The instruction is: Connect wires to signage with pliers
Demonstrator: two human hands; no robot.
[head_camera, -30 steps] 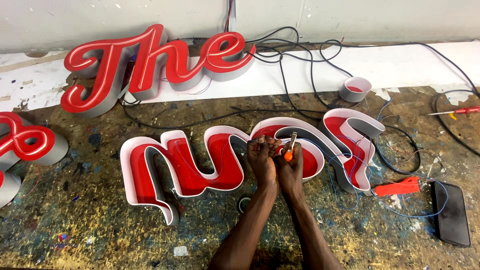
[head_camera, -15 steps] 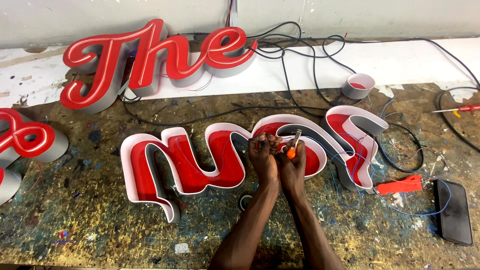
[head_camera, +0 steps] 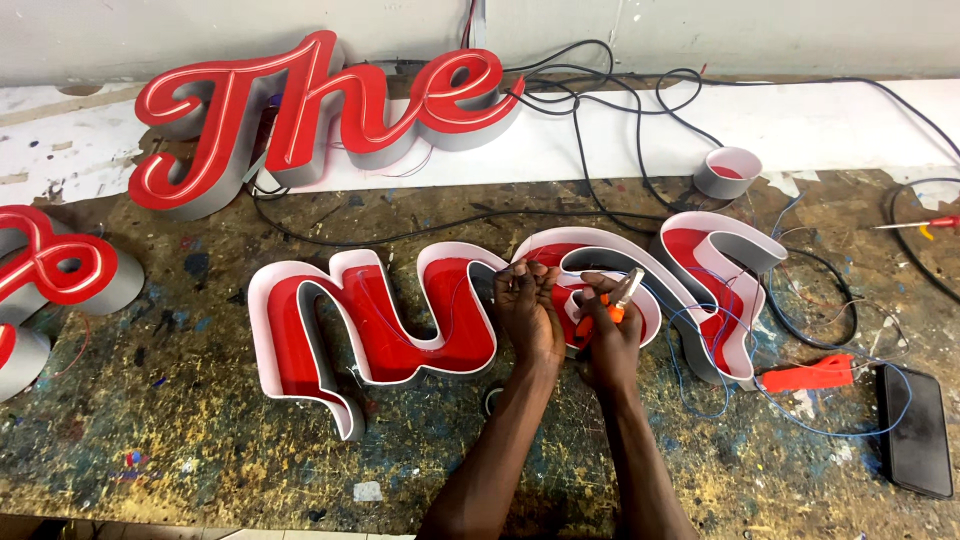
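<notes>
Right hand (head_camera: 612, 335) gripping orange-handled tool (head_camera: 612, 302), left hand (head_camera: 530, 305) pinching wires in hollow red letter shell (head_camera: 400, 320)

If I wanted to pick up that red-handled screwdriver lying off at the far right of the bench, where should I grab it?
Probably by the red handle at the right end of the screwdriver, coming from above. It lies flat on the bench with its thin shaft pointing left, and the handle is the thicker part.

Open script letters (head_camera: 420, 320) mid-bench (head_camera: 200, 460), finished word sign (head_camera: 320, 110) behind, phone (head_camera: 915, 428) far right.
</notes>
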